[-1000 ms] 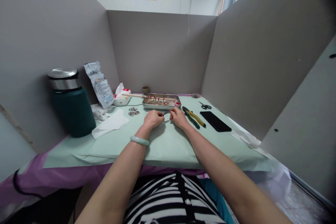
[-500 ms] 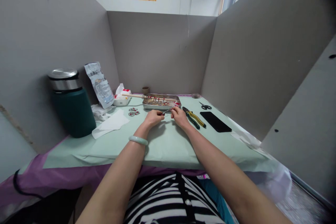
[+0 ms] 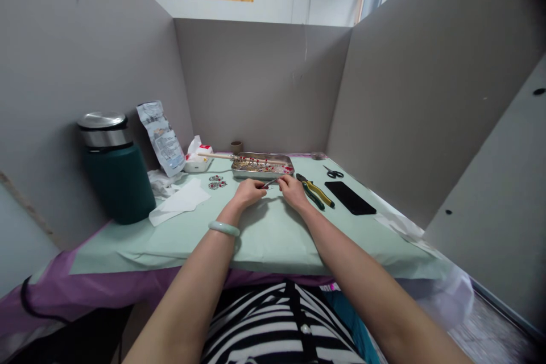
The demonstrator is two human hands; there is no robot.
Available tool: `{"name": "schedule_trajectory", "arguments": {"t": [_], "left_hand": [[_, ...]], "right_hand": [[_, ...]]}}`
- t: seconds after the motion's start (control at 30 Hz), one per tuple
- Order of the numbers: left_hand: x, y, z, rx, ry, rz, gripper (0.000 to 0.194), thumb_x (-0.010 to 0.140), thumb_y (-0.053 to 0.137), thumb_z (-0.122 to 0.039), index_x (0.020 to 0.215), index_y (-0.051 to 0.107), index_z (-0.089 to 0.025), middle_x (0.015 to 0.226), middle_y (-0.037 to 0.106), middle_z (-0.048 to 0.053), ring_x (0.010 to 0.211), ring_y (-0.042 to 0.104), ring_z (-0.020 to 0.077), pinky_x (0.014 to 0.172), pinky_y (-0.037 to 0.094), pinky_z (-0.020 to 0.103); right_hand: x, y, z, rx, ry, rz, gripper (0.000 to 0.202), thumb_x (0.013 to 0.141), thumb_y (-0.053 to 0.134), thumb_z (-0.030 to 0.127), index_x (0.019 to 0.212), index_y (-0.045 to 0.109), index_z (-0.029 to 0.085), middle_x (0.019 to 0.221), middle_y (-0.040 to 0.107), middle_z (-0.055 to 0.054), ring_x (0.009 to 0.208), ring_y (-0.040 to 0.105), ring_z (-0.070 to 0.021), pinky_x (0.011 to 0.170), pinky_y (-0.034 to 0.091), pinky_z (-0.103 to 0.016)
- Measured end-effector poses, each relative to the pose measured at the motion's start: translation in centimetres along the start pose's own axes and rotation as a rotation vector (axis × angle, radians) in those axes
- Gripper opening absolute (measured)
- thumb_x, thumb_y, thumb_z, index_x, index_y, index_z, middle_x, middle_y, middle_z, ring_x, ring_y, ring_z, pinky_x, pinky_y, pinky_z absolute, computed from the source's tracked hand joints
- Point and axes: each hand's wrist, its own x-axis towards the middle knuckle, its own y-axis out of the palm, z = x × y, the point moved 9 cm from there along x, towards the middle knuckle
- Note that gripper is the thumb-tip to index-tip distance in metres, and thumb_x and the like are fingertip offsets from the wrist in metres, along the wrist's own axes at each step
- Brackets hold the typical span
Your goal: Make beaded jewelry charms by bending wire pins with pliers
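My left hand point(image 3: 248, 193), with a pale green bangle point(image 3: 224, 228) on its wrist, is closed in a pinch. Between its fingertips and those of my right hand point(image 3: 293, 191) runs a thin silvery strip point(image 3: 270, 183), too small to name exactly. Both hands grip it, one at each end, just above the cloth. Right behind them lies a metal tray point(image 3: 239, 173) of red beads and small gold and silver parts. To the left sit several red-and-silver ornaments point(image 3: 217, 184). Pliers with green and yellow handles point(image 3: 316, 193) lie beside my right hand.
A black phone point(image 3: 350, 198) and scissors point(image 3: 334, 173) lie at right. On the left stand a green flask point(image 3: 119, 182), a foil pouch point(image 3: 161, 139), white paper point(image 3: 179, 202) and a tissue pack point(image 3: 199, 160). Grey panels point(image 3: 260, 85) enclose the table on three sides.
Both hands stay in nearly the same place with the thin strip between them. The right fingertips have shifted very slightly; everything else lies as before.
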Motion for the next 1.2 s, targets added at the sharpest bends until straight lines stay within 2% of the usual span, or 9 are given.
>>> {"name": "schedule_trajectory", "arguments": {"t": [0.1,0.2,0.4,0.53,0.77,0.97,1.2], "left_hand": [[-0.1,0.1,-0.1,-0.047,-0.011,0.021,0.033,0.066,0.053,-0.023,0.090,0.074,-0.012,0.068,0.064,0.005,0.057,0.046,0.0132,0.052,0.031,0.026],[-0.5,0.1,-0.3,-0.159,-0.032,0.050,0.031,0.066,0.054,-0.022,0.088,0.072,-0.010,0.062,0.058,0.003,0.053,0.040,0.0105,0.049,0.027,0.025],[-0.6,0.6,-0.1,-0.362,-0.072,0.097,0.030,0.067,0.058,-0.025,0.090,0.071,-0.011,0.048,0.039,-0.004,0.045,0.027,0.0076,0.045,0.018,0.025],[-0.4,1.2,0.0,-0.483,-0.075,0.140,0.033,0.065,0.061,-0.026,0.093,0.069,-0.011,0.049,0.040,-0.004,0.043,0.026,0.0068,0.044,0.017,0.025],[-0.9,0.7,-0.5,-0.391,-0.088,0.133,0.029,0.065,0.058,-0.024,0.089,0.068,-0.011,0.050,0.042,-0.002,0.045,0.030,0.0087,0.045,0.020,0.026],[-0.6,0.2,-0.6,-0.348,-0.038,0.087,0.027,0.063,0.055,-0.018,0.086,0.069,-0.011,0.064,0.055,0.003,0.056,0.040,0.0115,0.051,0.028,0.025],[-0.6,-0.3,-0.7,-0.296,-0.020,0.030,0.032,0.061,0.052,-0.012,0.088,0.069,-0.011,0.063,0.056,0.003,0.054,0.037,0.0110,0.049,0.026,0.025]], "right_hand": [[-0.1,-0.2,0.2,0.027,-0.011,-0.020,0.022,0.081,0.044,0.031,0.070,0.059,0.019,0.061,0.057,0.000,0.061,0.050,-0.0146,0.060,0.034,-0.025],[0.0,0.1,0.0,0.148,-0.008,-0.003,0.022,0.081,0.044,0.032,0.068,0.057,0.018,0.058,0.054,0.001,0.056,0.046,-0.0130,0.056,0.033,-0.025],[0.1,1.5,-0.7,0.607,0.132,0.051,0.023,0.077,0.052,0.042,0.076,0.052,0.019,0.053,0.045,0.006,0.042,0.032,-0.0077,0.041,0.024,-0.022],[0.0,2.0,-0.4,0.759,0.173,0.080,0.028,0.072,0.058,0.047,0.076,0.050,0.020,0.053,0.042,0.007,0.040,0.028,-0.0064,0.039,0.018,-0.020],[0.3,1.2,-1.0,0.566,0.086,-0.008,0.023,0.076,0.054,0.041,0.071,0.053,0.019,0.053,0.046,0.004,0.045,0.034,-0.0090,0.043,0.025,-0.023],[0.5,1.1,-1.0,0.483,0.051,-0.024,0.024,0.078,0.051,0.041,0.074,0.059,0.018,0.055,0.048,0.003,0.048,0.038,-0.0107,0.048,0.030,-0.024],[0.7,0.8,-1.6,0.423,0.042,-0.063,0.026,0.078,0.050,0.039,0.076,0.063,0.017,0.056,0.051,0.002,0.052,0.043,-0.0125,0.052,0.033,-0.024]]}}
